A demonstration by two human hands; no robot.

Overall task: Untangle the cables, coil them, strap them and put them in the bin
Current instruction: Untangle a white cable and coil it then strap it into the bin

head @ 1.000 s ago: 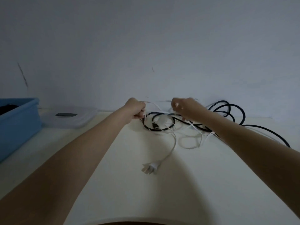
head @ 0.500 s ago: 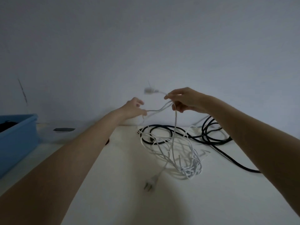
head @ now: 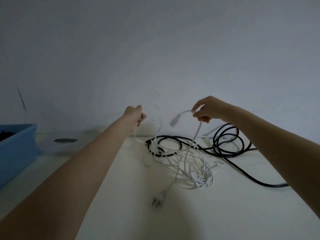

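Basically both hands were raised above the white table. The left hand was curled in a fist round a strand of the white cable; the right hand pinched the same cable near its blurred connector end. White loops hung down onto the table, plug lying nearest. The black cable lay coiled behind, overlapping the white. Blue bin sat far left.

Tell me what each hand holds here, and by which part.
Both grip the thin white power cable: the left hand around a strand mid-length, the right hand pinching it just behind its blurred connector end.
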